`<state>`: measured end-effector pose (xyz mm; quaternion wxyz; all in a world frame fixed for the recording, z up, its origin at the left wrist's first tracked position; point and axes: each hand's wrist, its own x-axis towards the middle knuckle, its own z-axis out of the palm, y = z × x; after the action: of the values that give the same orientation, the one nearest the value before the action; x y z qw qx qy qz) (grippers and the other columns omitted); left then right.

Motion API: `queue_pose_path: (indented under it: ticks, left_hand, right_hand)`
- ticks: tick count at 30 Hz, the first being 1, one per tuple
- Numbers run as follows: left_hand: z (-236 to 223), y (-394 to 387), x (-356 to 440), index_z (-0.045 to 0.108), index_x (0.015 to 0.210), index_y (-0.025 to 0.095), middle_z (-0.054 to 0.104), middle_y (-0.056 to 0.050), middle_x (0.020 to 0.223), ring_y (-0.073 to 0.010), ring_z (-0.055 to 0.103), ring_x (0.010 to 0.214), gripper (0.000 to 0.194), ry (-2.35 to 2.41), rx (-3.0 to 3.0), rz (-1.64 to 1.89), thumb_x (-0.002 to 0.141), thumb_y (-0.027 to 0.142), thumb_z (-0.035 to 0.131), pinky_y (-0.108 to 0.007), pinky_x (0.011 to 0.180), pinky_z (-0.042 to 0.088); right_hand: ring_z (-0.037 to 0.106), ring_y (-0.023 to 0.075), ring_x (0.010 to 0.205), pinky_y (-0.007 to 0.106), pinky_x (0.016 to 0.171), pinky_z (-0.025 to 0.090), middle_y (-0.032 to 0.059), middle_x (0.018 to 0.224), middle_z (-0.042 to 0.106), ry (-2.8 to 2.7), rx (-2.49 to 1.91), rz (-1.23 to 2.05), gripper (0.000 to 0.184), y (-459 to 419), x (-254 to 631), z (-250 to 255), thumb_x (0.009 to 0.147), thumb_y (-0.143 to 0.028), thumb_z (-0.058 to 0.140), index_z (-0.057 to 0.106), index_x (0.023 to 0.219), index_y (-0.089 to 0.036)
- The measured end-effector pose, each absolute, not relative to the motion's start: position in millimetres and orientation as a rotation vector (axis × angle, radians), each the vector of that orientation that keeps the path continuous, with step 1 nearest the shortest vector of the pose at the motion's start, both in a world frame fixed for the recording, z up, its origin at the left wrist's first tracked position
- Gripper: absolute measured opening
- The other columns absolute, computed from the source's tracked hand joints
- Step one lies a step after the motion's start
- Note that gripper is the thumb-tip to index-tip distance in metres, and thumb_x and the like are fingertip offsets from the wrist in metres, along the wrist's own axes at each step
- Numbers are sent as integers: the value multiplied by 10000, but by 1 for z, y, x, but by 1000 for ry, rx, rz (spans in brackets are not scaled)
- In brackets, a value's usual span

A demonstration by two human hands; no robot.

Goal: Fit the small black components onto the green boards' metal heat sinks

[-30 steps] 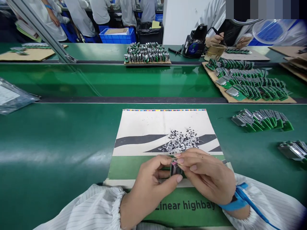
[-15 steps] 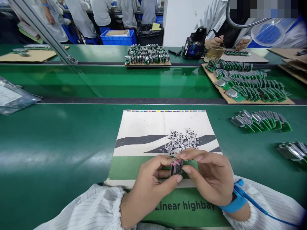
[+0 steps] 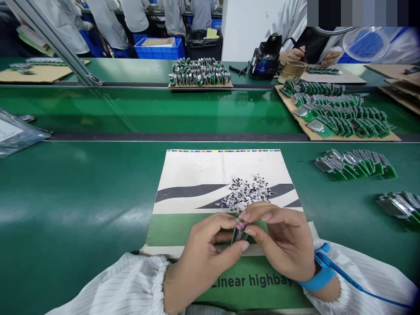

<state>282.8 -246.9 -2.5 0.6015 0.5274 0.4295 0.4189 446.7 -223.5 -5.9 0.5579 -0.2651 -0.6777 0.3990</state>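
Component (image 3: pixel 240 232) sat at 6 o'clock in the head view, a small dark block with a pink top, held over the green band of a printed sheet (image 3: pixel 223 166). The person's left hand (image 3: pixel 203 249) and right hand (image 3: pixel 282 240) both closed on it from either side, each pinching it between thumb and fingers, with the fingers hiding part of it. Neither grip was open, and nothing else was in them. A blue wrist strap (image 3: pixel 316 280) circled the right wrist, below a striped white sleeve (image 3: pixel 367 275).

Just past the fingertips, toward 12 o'clock, a pile of tiny black parts with silver leads (image 3: pixel 246 192) lay on the sheet. Stacked green circuit boards (image 3: pixel 356 164) stood on the belt (image 3: pixel 82 197) at 3 o'clock, and a plastic bag (image 3: pixel 16 135) lay at 9 o'clock. More boards covered a cardboard sheet (image 3: pixel 361 137) at 2 o'clock. Farther off at 1 o'clock, a co-worker's hands (image 3: pixel 292 54) worked beside a black soldering station (image 3: pixel 265 59).
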Motion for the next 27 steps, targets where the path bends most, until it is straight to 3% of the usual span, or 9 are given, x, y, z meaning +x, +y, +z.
queue_pose_path:
  ticks: [16, 23, 27]
  left_hand:
    - [-2, -245, 280, 664, 920, 201, 701, -62, 933, -163, 650, 761, 123, 1150, 1644, 973, 797, 199, 667, -240, 657, 553]
    - [-1, -242, 278, 653, 925, 178, 705, -66, 922, -173, 664, 803, 129, 1157, 1754, 992, 798, 159, 656, -255, 711, 551]
    - [-5, -242, 277, 626, 947, 203, 687, -54, 985, -167, 663, 890, 145, 1094, 1693, 1021, 813, 153, 652, -251, 754, 558]
  right_hand:
    - [606, 183, 828, 362, 674, 584, 37, 885, 599, -1670, -641, 913, 318, -221, 447, -5, 889, -7, 496, 476, 1079, -261]
    - [599, 184, 826, 357, 660, 574, 40, 893, 595, -1687, -659, 965, 289, -220, 448, -6, 893, -18, 496, 484, 1062, -253]
    - [584, 213, 917, 396, 738, 551, 55, 938, 592, -1666, -583, 930, 262, -214, 452, -5, 909, -82, 517, 490, 1104, -254]
